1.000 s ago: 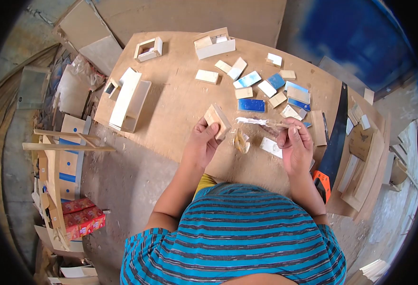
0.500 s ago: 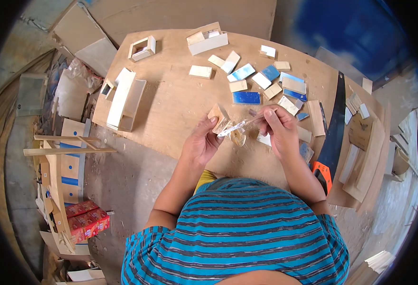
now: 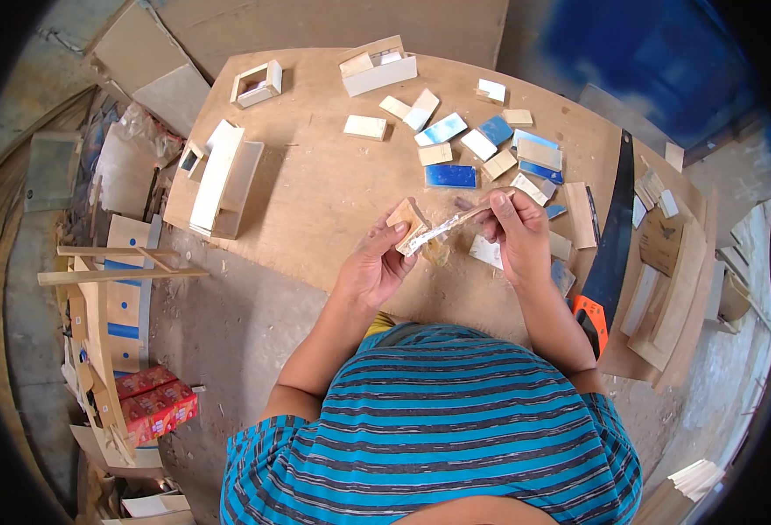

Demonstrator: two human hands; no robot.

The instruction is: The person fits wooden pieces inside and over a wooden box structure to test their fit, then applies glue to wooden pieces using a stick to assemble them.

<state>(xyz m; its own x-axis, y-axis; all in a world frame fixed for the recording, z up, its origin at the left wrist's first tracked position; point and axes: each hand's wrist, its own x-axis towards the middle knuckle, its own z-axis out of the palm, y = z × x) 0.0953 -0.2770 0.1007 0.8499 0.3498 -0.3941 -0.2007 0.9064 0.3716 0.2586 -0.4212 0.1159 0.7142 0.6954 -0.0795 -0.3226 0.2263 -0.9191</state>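
Left hand point(image 3: 375, 265): gripping block point(image 3: 406, 215)
Right hand point(image 3: 522, 234): pinching stick point(image 3: 473, 214)
Red boxes point(image 3: 160, 407): print unreadable
Worktop point(image 3: 307, 184): brown, littered
Floor point(image 3: 228, 311): grey

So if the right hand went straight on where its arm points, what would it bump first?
Probably the small bare wood block just beyond the right hand, though the hand may be high enough to pass over it.

An orange-handled saw point(image 3: 614, 229) lies at right, with red boxes point(image 3: 158, 409) at lower left.
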